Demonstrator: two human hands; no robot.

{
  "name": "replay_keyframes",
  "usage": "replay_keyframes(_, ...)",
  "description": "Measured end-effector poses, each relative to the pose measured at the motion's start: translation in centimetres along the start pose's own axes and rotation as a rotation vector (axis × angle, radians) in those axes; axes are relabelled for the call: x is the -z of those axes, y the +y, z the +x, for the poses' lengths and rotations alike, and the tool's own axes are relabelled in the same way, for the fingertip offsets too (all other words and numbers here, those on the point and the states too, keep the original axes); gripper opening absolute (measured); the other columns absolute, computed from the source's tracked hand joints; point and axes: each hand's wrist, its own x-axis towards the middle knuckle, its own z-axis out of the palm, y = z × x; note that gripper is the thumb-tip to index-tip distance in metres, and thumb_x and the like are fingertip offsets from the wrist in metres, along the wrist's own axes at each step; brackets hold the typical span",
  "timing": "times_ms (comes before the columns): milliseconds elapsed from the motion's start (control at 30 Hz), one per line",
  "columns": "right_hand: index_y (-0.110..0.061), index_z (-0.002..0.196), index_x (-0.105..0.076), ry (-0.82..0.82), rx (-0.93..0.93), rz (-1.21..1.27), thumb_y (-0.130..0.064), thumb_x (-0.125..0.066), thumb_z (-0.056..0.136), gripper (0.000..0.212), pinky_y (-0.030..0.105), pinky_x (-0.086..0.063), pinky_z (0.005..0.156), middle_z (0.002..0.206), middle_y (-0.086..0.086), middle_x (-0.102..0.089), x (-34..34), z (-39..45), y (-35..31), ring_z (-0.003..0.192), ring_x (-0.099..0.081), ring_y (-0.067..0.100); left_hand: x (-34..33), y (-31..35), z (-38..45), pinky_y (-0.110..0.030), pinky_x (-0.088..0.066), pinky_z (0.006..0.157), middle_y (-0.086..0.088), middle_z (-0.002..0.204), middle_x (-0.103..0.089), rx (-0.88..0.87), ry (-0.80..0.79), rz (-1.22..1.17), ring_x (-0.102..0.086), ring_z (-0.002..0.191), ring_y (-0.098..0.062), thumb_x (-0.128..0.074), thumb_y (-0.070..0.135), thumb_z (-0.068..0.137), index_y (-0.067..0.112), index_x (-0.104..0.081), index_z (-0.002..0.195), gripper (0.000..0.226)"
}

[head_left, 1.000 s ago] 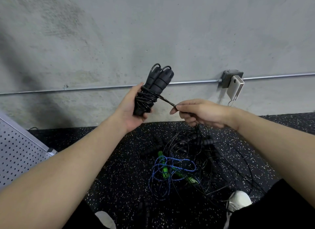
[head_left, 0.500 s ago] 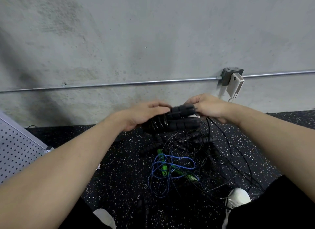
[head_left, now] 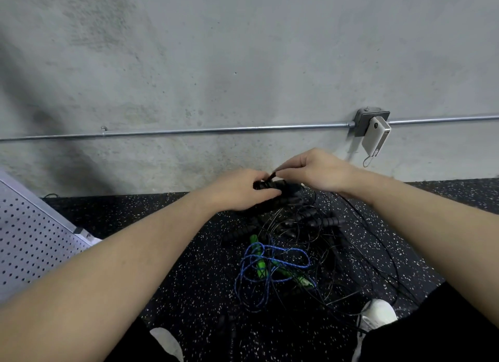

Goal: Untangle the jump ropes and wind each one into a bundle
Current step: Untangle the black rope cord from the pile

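My left hand [head_left: 237, 190] grips a wound black jump rope bundle [head_left: 283, 186], its two handles lying sideways with cord wrapped round them. My right hand [head_left: 313, 170] pinches the loose black cord end just above the bundle. Below the hands, on the speckled black floor [head_left: 175, 253], lies a tangle of thin black ropes [head_left: 332, 256] with ribbed black handles [head_left: 321, 221]. A blue braided rope [head_left: 259, 264] with green handles [head_left: 260, 266] lies coiled in the tangle's near left part.
A concrete wall with a metal conduit pipe [head_left: 216, 130] stands close ahead; a grey junction box with a white charger [head_left: 374, 136] hangs on it. A perforated metal panel [head_left: 29, 243] sits at the left. My white shoes [head_left: 378, 315] are at the bottom.
The bundle came down from upright at chest height to lying sideways low over the tangle. My right hand moved in from pulling the cord taut to pinching its end at the bundle.
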Motion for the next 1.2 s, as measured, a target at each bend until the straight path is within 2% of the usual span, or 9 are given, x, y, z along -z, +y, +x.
replay_keyframes(100,-0.032,0.118,-0.067,0.086,0.006,0.045,-0.036,-0.057,0.100,0.021,0.010,-0.035,0.046,0.073,-0.009,-0.063,-0.2,0.0,-0.4,0.052,-0.053,-0.004,-1.1,-0.1,0.2,-0.038,-0.053,0.081,0.001,0.109,-0.068,0.086,0.100,0.044,-0.064,0.094,-0.020,-0.052,0.055,0.100,0.022,-0.055,0.127,0.043)
replay_keyframes(200,-0.022,0.108,-0.064,0.100,-0.112,-0.018,-0.048,-0.046,0.102,0.033,0.019,-0.033,0.044,0.074,-0.005,-0.059,-0.3,0.1,-0.6,0.051,-0.048,0.004,-1.3,-0.4,0.5,-0.034,-0.049,0.070,0.001,0.103,-0.065,0.170,0.108,-0.111,-0.063,0.086,-0.019,-0.050,0.050,0.103,0.017,-0.050,0.129,0.041)
replay_keyframes(300,-0.014,0.091,-0.072,0.025,-0.162,-0.027,-0.052,-0.038,0.104,0.052,0.020,-0.032,0.042,0.068,0.000,-0.051,-0.2,0.0,-0.5,0.041,-0.038,0.007,-0.8,-0.7,0.6,-0.030,-0.051,0.062,0.002,0.103,-0.063,0.261,0.124,-0.432,-0.066,0.077,-0.014,-0.047,0.047,0.105,0.016,-0.045,0.133,0.042)
replay_keyframes(400,-0.017,0.085,-0.068,0.029,-0.178,0.186,-0.049,-0.040,0.104,0.047,0.021,-0.030,0.044,0.063,-0.007,-0.045,0.1,-0.3,-0.5,0.047,-0.035,0.009,-0.1,-0.8,0.5,-0.027,-0.054,0.056,-0.002,0.111,-0.065,0.341,0.141,-0.831,-0.069,0.076,-0.016,-0.048,0.045,0.106,0.016,-0.044,0.139,0.044)
replay_keyframes(533,-0.020,0.085,-0.063,-0.010,-0.143,0.314,-0.048,-0.044,0.103,0.039,0.022,-0.029,0.047,0.057,-0.012,-0.042,0.3,-0.4,-0.3,0.047,-0.034,0.006,0.3,-0.4,0.6,-0.039,-0.060,0.066,-0.006,0.110,-0.071,0.345,0.163,-1.101,-0.072,0.075,-0.022,-0.054,0.041,0.105,0.022,-0.051,0.136,0.037)
replay_keyframes(700,-0.016,0.091,-0.055,-0.078,-0.188,0.519,-0.043,-0.048,0.104,0.030,0.023,-0.033,0.046,0.061,-0.007,-0.045,0.7,-0.5,0.5,0.050,-0.039,0.009,0.9,-0.3,-0.1,-0.047,-0.059,0.072,-0.012,0.118,-0.073,0.274,0.017,-1.356,-0.073,0.085,-0.030,-0.061,0.032,0.100,0.026,-0.060,0.134,0.035)
replay_keyframes(833,-0.016,0.094,-0.059,-0.112,-0.129,0.433,-0.045,-0.048,0.103,0.032,0.022,-0.029,0.047,0.059,-0.009,-0.036,1.5,-0.6,0.5,0.050,-0.031,0.007,1.6,0.0,-0.7,-0.046,-0.059,0.076,-0.012,0.124,-0.070,0.147,-0.096,-1.454,-0.071,0.099,-0.030,-0.054,0.033,0.103,0.018,-0.058,0.140,0.040)
replay_keyframes(967,-0.020,0.089,-0.063,-0.120,-0.080,0.387,-0.049,-0.050,0.100,0.033,0.021,-0.030,0.049,0.056,-0.011,-0.035,1.6,-0.8,0.0,0.050,-0.031,0.007,2.0,0.6,-1.1,-0.046,-0.057,0.084,-0.012,0.121,-0.068,0.160,-0.115,-1.537,-0.070,0.097,-0.028,-0.046,0.038,0.104,0.012,-0.055,0.143,0.047)
replay_keyframes(1200,-0.022,0.082,-0.063,-0.136,-0.078,0.263,-0.048,-0.053,0.100,0.033,0.020,-0.030,0.048,0.053,-0.012,-0.037,1.1,-1.3,0.2,0.048,-0.033,0.007,0.8,1.8,-0.8,-0.033,-0.052,0.055,-0.007,0.088,-0.070,0.313,-0.027,-1.395,-0.066,0.071,-0.024,-0.042,0.070,0.097,0.016,-0.069,0.113,0.062)
